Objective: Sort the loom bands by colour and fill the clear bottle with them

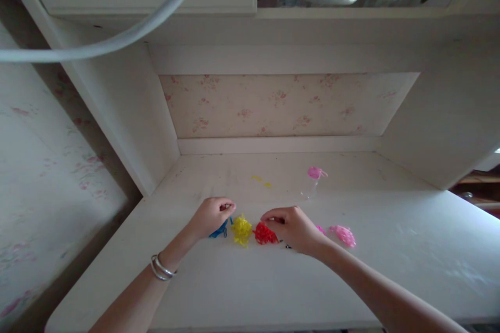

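Observation:
Small heaps of thin coloured loops lie in a row on the white desk [242, 286]. My left hand [211, 216] rests over the blue heap [219, 230], fingers curled and pinched at the tips. A yellow heap [241, 229] sits between my hands. My right hand [291, 228] is closed in a pinch right above the red heap [264, 233], touching it. Two pink heaps lie to its right, a small pink heap [321, 229] against my wrist and a bigger pink heap [344, 235] beyond.
Farther back stands a small clear bottle [311, 187] with a pink clump on top, and a few yellow bits [261, 181] lie loose. Cabinet walls enclose the desk left, right and behind. A shelf with bottles and a grey cable [128, 34] hang overhead.

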Action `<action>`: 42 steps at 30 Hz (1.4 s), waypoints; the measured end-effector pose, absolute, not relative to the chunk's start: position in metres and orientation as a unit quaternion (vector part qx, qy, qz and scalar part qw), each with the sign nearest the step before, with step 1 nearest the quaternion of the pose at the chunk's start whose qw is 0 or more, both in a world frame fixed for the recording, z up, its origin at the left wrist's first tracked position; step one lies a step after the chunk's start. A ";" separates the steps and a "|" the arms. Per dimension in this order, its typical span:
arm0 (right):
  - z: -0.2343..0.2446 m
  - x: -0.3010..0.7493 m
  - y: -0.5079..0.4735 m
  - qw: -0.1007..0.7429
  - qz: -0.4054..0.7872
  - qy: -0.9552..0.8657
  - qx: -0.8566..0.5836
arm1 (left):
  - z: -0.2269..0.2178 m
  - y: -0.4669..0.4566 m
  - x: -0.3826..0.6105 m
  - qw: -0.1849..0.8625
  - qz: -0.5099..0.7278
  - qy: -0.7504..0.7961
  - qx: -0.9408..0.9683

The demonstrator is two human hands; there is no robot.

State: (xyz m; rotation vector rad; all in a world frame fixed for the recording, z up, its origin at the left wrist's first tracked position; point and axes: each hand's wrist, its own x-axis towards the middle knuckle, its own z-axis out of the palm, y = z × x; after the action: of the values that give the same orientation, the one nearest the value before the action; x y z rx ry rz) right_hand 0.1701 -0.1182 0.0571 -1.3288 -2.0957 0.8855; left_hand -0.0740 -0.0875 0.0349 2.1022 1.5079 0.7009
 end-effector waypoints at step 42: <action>0.024 0.235 -0.145 0.303 0.246 -0.709 -0.587 | 0.025 -0.116 -0.048 0.104 0.177 0.516 0.832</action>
State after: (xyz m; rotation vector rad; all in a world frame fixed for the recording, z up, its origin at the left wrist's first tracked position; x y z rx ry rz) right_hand 0.2348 -0.1452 0.0237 -1.5566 -1.8795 0.6516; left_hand -0.0478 -0.1155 0.0253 2.4526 1.5222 0.5230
